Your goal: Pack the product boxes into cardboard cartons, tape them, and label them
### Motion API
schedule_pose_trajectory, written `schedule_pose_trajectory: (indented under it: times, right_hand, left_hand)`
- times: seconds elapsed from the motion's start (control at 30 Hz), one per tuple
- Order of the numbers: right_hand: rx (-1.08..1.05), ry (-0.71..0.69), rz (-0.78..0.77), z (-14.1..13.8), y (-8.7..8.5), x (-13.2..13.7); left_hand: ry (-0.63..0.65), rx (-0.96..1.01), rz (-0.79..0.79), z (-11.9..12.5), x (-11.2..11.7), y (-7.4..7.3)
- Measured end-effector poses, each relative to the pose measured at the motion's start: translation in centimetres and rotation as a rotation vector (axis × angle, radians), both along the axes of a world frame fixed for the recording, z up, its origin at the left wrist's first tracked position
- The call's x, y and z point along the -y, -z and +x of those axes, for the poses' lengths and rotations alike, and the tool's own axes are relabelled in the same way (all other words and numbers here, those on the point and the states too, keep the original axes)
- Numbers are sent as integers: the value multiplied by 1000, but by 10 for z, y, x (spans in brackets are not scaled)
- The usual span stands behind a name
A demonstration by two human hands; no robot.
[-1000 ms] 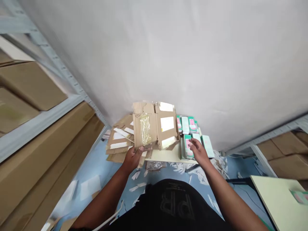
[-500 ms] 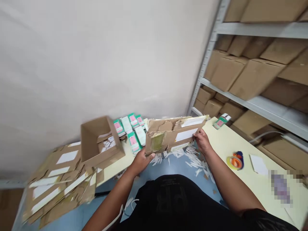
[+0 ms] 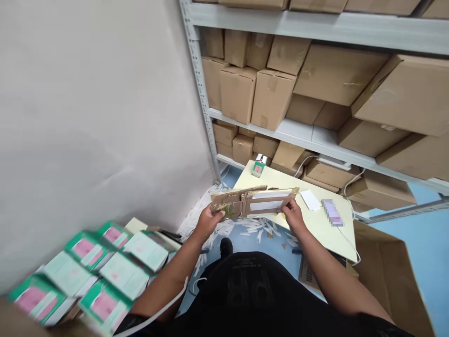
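Between my two hands is a flattened piece of cardboard (image 3: 245,206) with torn, ragged edges and white strips on its right half. It is bent at a fold near the middle. My left hand (image 3: 206,223) is closed on its left end, the thumb lying over the front face. At the opposite end my right hand (image 3: 293,215) pinches the lower right edge. The cardboard is held in the air over the floor, in front of a pale table (image 3: 280,183).
A green-and-pink carton (image 3: 258,168), a white card (image 3: 310,200) and a blurred-out flat object (image 3: 331,213) lie on the table. Metal shelving (image 3: 298,137) full of cardboard boxes stands behind. Green-and-white cartons (image 3: 124,275) sit lower left, an open box (image 3: 389,262) right. Paper scraps (image 3: 259,228) litter the floor.
My view has swung to the right, toward the shelving. Both hands still hold the cardboard, which now shows a sharper bend at its middle and leans flatter.
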State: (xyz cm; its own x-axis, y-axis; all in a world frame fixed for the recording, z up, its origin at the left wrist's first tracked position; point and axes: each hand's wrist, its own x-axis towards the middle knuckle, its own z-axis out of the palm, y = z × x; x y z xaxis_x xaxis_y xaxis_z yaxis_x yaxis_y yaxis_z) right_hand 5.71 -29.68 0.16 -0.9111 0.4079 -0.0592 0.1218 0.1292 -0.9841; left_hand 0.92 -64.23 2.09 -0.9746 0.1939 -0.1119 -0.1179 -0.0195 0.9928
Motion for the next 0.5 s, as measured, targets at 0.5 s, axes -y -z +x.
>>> schedule_pose_trajectory:
  times: [0.5]
  right_hand:
    - [67,218,96,-50,33,-22]
  left_hand:
    - [433,-175,-200,-183,-99,39]
